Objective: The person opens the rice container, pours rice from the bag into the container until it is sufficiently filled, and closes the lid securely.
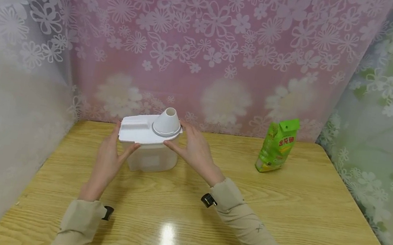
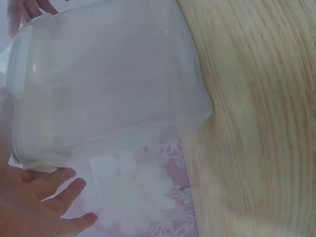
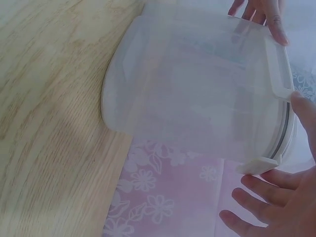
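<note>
A translucent plastic storage container (image 1: pixel 153 158) stands upright on the wooden table, left of centre in the head view. Its white lid (image 1: pixel 141 136) carries a white cone-shaped cap (image 1: pixel 166 125) with an opening at the top. My left hand (image 1: pixel 106 159) grips the lid's left end, thumb on the front edge and fingers round the side. At the other end my right hand (image 1: pixel 197 151) holds the lid the same way. In the right wrist view, a white latch (image 3: pixel 259 165) touches the right fingers. Through the container's walls (image 2: pixel 113 74) I see no contents.
A green bag (image 1: pixel 278 145) with printed lettering stands at the back right of the wooden table (image 1: pixel 282 211). Floral curtains (image 1: pixel 217 36) hang behind the table and along both sides.
</note>
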### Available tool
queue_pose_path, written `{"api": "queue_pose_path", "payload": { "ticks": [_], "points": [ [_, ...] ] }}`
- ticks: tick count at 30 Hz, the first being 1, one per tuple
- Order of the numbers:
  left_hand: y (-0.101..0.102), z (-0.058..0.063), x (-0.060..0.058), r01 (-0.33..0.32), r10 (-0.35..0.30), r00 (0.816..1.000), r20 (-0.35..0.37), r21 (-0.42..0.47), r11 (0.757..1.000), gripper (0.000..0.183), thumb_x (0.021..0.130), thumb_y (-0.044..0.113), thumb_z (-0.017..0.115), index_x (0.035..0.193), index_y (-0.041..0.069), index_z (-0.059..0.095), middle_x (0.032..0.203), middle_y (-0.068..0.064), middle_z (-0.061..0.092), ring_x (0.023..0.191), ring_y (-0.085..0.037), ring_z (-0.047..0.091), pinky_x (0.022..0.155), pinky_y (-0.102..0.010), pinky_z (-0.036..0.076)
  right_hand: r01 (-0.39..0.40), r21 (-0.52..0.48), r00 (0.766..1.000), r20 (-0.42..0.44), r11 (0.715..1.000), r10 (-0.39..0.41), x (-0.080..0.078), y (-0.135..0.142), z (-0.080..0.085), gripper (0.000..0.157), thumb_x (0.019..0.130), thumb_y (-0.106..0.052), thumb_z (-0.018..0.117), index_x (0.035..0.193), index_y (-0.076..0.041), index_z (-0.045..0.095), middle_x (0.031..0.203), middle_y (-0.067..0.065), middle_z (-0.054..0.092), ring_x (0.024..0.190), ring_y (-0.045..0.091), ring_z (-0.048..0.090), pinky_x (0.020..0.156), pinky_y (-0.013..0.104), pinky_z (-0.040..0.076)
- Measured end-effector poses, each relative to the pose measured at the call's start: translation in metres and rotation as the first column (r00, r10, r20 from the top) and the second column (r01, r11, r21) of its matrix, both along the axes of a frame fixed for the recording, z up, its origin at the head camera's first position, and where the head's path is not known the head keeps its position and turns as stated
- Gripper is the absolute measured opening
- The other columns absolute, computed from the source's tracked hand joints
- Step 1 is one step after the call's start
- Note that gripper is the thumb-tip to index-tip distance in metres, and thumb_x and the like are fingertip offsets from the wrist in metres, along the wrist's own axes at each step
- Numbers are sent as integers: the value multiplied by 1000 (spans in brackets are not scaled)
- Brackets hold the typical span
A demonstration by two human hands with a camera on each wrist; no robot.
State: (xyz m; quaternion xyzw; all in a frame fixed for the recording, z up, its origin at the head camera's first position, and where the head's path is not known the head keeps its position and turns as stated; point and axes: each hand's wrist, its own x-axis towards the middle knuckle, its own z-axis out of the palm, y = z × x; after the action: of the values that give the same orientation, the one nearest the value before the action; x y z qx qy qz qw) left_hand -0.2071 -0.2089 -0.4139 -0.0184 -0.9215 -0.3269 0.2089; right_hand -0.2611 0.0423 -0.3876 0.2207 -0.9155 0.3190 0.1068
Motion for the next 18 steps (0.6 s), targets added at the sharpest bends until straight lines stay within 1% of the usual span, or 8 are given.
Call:
{"api": "queue_pose_path", "payload": {
  "ticks": [4,9,15,18],
  "points": [
    [3,0,1,3,-3,1000,-7,-2,1000,92,94,39,72,159,-3,22,146,-37,45,130,-54,46,108,-65,37,2,0,1000,-18,1000,-2,2,3,-1,85,89,-58,70,153,-9,41,150,10,52,136,30,50,111,50,43],
    [6,1,3,25,-24,1000,-11,11,1000,92,94,39,71,159,-2,21,149,-35,43,134,-53,44,111,-64,35,3,11,999,-48,1000,-3,4,6,-1,84,90,-56,70,151,-7,43,149,11,52,138,30,48,113,50,40],
    [12,0,4,49,-48,998,-47,20,999,92,93,34,74,160,-2,21,148,-35,44,133,-53,45,110,-64,36,24,81,990,-144,996,-12,9,12,-3,81,90,-57,70,148,-5,46,140,11,58,131,29,52,112,46,42],
    [14,-1,4,60,-58,996,-66,18,998,92,92,32,75,159,-3,22,146,-35,46,131,-53,47,109,-64,37,32,95,983,-182,995,-14,11,15,-4,80,90,-57,70,146,-4,48,139,12,59,132,30,51,113,46,41]
  ]
}}
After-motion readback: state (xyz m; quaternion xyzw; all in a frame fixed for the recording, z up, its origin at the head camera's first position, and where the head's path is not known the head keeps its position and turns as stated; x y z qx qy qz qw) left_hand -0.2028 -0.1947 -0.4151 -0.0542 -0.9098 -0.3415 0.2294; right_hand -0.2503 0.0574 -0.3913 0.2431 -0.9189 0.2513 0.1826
